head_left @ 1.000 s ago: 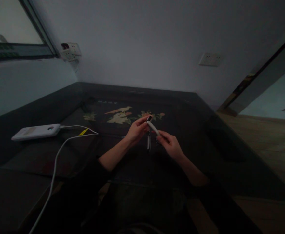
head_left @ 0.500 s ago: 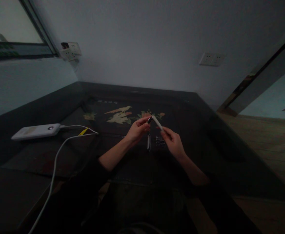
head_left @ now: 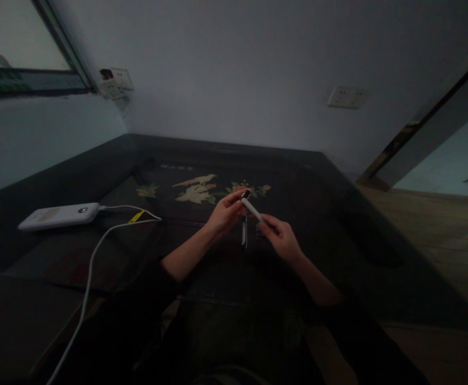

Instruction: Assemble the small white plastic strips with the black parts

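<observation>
The white stick was above the table, between the person's 2 hands. The right hand grasped its near right end, thumb and fingers closed around it. The left hand pinched a small black piece at the stick's far left end; whether the 2 were joined or only met there, I could not tell in the dim light.

The stick looked light and stiff, probably plastic, so a gentle pinch would likely have been enough. Its smooth-looking surface might have slipped under dry fingers, and a slim body like that could have suffered if bent sideways. The near half seemed the best hold, as it left the far end free.

Its long axis ran aslant, from near right to far left, with 1 end toward the black piece and the other in the right hand. The black piece slanted the other way, toward far right, so the 2 made an angle.

On the table just nearer than the left fingertips lay a pale strip, its long axis running near to far.
</observation>
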A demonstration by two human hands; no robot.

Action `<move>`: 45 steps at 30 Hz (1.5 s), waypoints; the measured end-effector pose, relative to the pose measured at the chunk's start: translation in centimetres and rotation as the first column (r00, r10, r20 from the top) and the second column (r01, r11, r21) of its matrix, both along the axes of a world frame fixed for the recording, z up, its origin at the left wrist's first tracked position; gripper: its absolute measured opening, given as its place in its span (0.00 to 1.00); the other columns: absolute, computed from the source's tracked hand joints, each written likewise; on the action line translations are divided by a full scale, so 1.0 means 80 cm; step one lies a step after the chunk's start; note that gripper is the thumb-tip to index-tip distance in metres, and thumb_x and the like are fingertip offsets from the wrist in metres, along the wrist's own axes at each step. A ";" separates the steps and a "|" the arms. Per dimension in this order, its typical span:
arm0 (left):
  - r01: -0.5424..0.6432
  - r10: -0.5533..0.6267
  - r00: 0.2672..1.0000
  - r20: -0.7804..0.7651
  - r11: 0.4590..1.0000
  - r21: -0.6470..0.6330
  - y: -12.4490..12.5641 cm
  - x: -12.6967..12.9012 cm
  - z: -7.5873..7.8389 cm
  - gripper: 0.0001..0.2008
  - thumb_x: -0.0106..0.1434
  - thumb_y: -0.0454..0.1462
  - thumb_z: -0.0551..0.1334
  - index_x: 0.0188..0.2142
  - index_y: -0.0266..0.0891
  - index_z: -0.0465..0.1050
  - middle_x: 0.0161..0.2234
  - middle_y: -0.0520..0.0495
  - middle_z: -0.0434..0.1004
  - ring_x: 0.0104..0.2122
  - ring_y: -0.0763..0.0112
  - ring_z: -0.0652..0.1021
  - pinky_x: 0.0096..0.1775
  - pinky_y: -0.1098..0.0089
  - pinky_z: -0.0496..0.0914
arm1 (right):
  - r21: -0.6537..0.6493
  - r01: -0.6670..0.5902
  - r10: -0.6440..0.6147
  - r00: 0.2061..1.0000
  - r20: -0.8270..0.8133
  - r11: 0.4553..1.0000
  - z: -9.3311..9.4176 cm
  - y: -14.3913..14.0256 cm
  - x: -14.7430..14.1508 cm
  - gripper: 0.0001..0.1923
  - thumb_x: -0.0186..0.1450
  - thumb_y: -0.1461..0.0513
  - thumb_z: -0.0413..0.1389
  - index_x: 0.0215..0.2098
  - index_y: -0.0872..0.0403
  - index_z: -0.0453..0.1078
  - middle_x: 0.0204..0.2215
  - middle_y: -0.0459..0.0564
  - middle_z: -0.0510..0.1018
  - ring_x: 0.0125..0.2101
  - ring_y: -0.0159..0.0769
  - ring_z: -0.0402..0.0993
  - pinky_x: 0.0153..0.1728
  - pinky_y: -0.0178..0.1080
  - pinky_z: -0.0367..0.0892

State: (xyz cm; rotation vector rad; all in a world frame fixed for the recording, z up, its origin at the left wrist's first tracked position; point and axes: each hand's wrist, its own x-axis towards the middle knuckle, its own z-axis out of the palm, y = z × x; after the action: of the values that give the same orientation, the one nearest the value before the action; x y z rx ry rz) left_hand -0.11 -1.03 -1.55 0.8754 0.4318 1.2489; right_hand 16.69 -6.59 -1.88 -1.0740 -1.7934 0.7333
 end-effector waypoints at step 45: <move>0.010 -0.010 1.000 -0.001 1.000 -0.004 0.000 0.000 -0.002 0.25 0.39 0.40 0.74 0.40 0.41 0.77 0.32 0.51 0.74 0.27 0.80 0.70 0.33 0.75 0.65 | 0.032 -0.005 0.004 1.000 0.021 0.999 0.000 0.003 0.004 0.16 0.64 0.57 0.51 0.46 0.55 0.73 0.42 0.52 0.80 0.42 0.42 0.76 0.42 0.40 0.69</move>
State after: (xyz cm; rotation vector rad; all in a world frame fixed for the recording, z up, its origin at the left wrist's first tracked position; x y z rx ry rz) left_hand -0.12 -1.02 -1.67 0.8742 0.4303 1.2387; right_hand 17.04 -6.35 -1.88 -1.0601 -1.8195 0.6958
